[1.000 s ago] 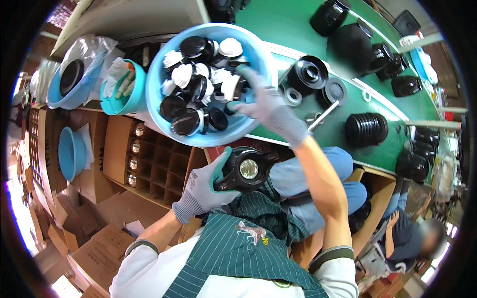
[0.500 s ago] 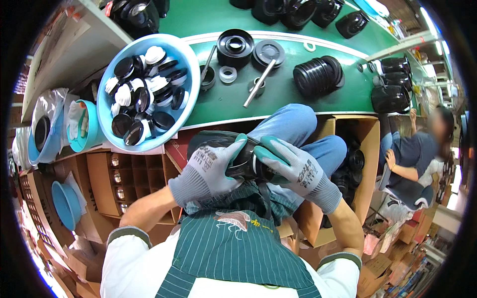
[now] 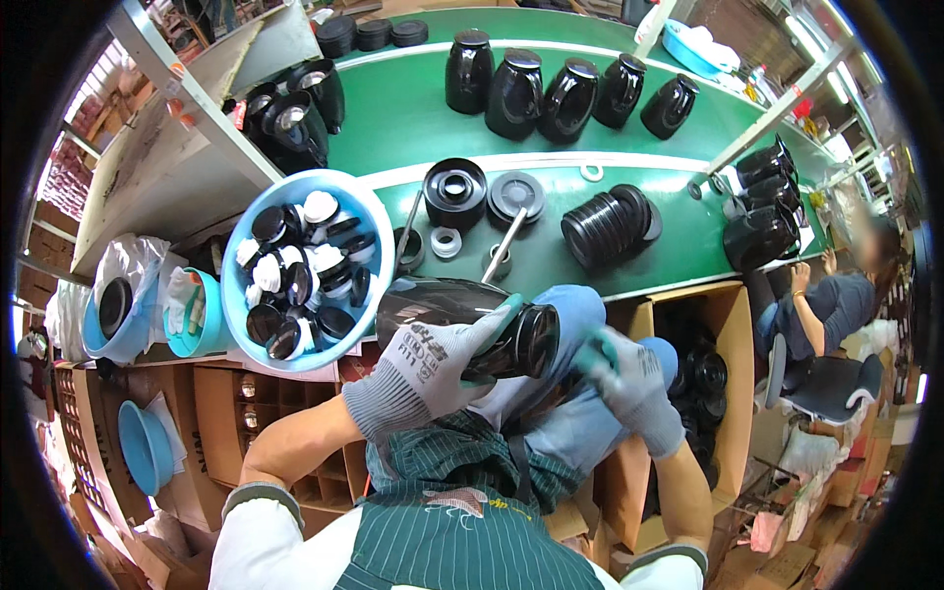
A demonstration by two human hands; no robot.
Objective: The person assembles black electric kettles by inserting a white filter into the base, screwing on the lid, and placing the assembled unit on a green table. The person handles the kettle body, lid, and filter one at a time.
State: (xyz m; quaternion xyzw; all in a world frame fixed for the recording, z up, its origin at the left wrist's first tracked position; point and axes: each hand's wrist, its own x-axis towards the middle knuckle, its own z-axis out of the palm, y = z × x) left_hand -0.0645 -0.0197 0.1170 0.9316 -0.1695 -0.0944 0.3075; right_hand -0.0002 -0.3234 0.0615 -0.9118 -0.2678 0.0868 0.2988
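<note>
A glossy black jug (image 3: pixel 537 341) lies on its side across my lap, its narrower round end toward the right. My left hand (image 3: pixel 428 374), in a grey glove with green fingertips, is wrapped round its body, thumb on top. My right hand (image 3: pixel 634 383), gloved alike, is off the jug and over my right knee; motion smears its fingers. Just ahead on the green bench (image 3: pixel 383 202) stand a black ring-shaped fixture (image 3: pixel 454 190), a grey disc (image 3: pixel 515 197) with a metal rod (image 3: pixel 505 244), and a row of black round parts (image 3: pixel 600 228).
A blue basin (image 3: pixel 236 315) of black-and-white lids is at the left. Several black jugs (image 3: pixel 515 93) stand at the back of the bench. To my right, an open carton (image 3: pixel 733 393) holds black parts. A co-worker (image 3: pixel 836 305) sits farther right.
My right hand has left the jug and moved right and down. The jug stays in my left hand, its right end now uncovered. The view has tilted up, showing more of the bench.
</note>
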